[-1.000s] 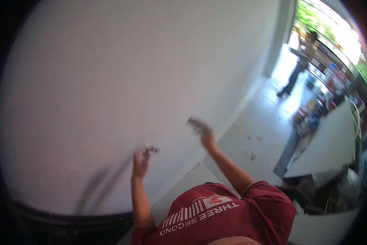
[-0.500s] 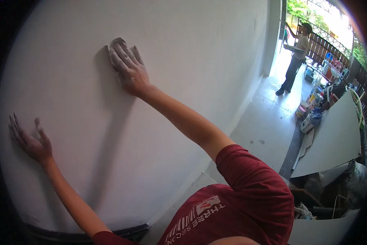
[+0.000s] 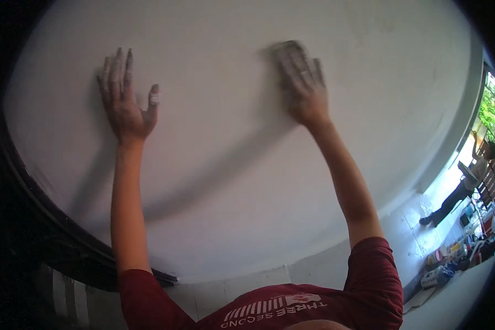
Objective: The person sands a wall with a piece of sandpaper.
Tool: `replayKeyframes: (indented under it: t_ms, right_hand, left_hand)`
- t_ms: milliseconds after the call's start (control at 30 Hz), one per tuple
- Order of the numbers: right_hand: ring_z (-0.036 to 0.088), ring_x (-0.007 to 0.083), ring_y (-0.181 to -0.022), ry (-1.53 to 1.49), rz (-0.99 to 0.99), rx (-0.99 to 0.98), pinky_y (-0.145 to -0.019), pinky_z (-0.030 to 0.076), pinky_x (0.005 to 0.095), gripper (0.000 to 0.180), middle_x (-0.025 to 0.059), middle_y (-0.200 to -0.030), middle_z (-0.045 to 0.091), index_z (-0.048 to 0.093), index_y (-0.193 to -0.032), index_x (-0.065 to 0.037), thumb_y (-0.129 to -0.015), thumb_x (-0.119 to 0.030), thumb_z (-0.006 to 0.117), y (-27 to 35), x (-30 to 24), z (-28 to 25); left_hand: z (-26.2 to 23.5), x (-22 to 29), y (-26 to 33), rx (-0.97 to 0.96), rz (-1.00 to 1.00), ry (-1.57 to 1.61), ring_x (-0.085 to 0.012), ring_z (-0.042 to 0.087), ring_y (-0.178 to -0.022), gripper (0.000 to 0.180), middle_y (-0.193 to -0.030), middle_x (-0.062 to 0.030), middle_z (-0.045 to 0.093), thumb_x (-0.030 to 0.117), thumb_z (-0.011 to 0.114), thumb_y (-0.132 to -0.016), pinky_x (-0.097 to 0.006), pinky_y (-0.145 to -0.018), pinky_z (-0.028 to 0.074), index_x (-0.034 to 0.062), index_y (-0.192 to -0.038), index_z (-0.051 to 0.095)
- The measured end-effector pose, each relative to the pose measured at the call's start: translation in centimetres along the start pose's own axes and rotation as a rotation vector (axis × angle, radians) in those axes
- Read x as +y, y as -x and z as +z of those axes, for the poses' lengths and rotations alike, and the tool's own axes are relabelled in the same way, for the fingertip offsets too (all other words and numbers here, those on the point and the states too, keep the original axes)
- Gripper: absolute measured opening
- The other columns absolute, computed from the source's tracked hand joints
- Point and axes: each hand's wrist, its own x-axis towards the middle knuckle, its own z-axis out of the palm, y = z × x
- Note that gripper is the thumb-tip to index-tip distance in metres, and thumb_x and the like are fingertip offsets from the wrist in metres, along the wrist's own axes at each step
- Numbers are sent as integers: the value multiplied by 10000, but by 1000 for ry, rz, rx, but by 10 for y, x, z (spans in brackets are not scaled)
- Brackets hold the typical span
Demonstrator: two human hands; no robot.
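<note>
A broad pale wall (image 3: 220, 99) fills most of the head view. Flat against it, my right hand (image 3: 303, 82) presses a thin dark piece of sandpaper (image 3: 281, 45); only a blurred edge shows past the fingertips, and the rest is hidden under the palm. My left hand (image 3: 127, 102) rests on the wall further left, its fingers spread and nothing in it. White dust coats the fingers of both hands.
Along the wall's lower left runs a dark curved edge (image 3: 49, 206). Pale floor tiles (image 3: 225, 294) lie below. At the far right a person (image 3: 470, 179) stands with one arm raised, near paint buckets (image 3: 442, 253) and a clutter of materials.
The view has turned, so wall and person appear shifted. Both hands now show further right in the picture, and the left sits higher. My right hand keeps the sandpaper against the wall.
</note>
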Motion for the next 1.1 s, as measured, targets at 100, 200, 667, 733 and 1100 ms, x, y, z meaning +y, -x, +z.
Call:
replayKeyframes:
  t_ms: [100,200,667,733,1100]
  right_hand:
    - [260,275,-1548,65,308,187,-1238,176,590,597,59,-1668,313,365,-1587,-120,-1012,-171,518,-9,4,0]
    - [269,278,-1544,17,138,27,-1245,175,576,583,58,-1664,321,364,-1590,-143,-1022,-171,495,-5,-17,11]
    - [452,268,-1432,-279,-313,-62,-1223,320,482,543,74,-1544,497,504,-1484,-122,-953,-188,596,-27,-88,21]
    - [464,286,-1423,-113,-150,-35,-1225,319,478,561,89,-1542,497,483,-1495,-94,-950,-175,589,-27,-94,23]
    - [505,357,-1374,-56,-131,100,-1183,400,466,551,159,-1474,539,501,-1456,-27,-915,-78,590,-32,-89,37]
  left_hand:
    - [-1,3,-1,12,28,-24,-339,335,-1499,707,-1596,-93,418,573,482,-983,-600,-1229,199,152,-1550,442]
    - [-5,5,-3,-49,-22,-57,-337,325,-1505,708,-1602,-88,402,582,475,-983,-607,-1231,195,156,-1548,442]
    - [-8,9,-1,-25,-23,-23,-348,356,-1482,658,-1590,-99,422,483,534,-950,-611,-1207,238,155,-1519,491]
    - [-9,10,-2,-38,-11,-56,-342,356,-1483,653,-1594,-88,421,485,533,-948,-609,-1209,236,170,-1519,494]
    - [-20,13,7,-82,-16,-78,-330,343,-1491,648,-1606,-58,407,510,517,-939,-644,-1203,234,214,-1516,500]
